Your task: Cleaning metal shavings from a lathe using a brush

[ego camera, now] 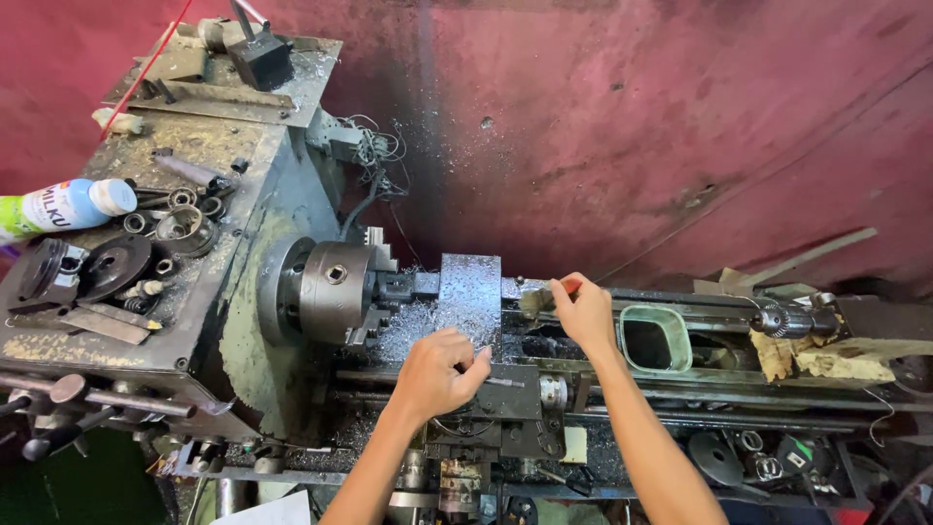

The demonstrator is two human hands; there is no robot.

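Two hands work over a lathe's carriage (486, 389): the left hand (437, 374) curls closed on a small handle (hidden under the fingers), the right hand (583, 311) pinches a red-tipped tool (571, 288), right of the chuck (335, 292).

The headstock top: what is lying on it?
On the headstock top lie a plastic bottle, metal rings, a dark round disc and flat bars. Grime and chips cover the surface beneath.

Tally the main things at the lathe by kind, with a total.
Hands: 2 (left hand, right hand)
Lathe chuck: 1
Drill chuck on the tailstock: 1
Plastic bottle: 1
Total: 5
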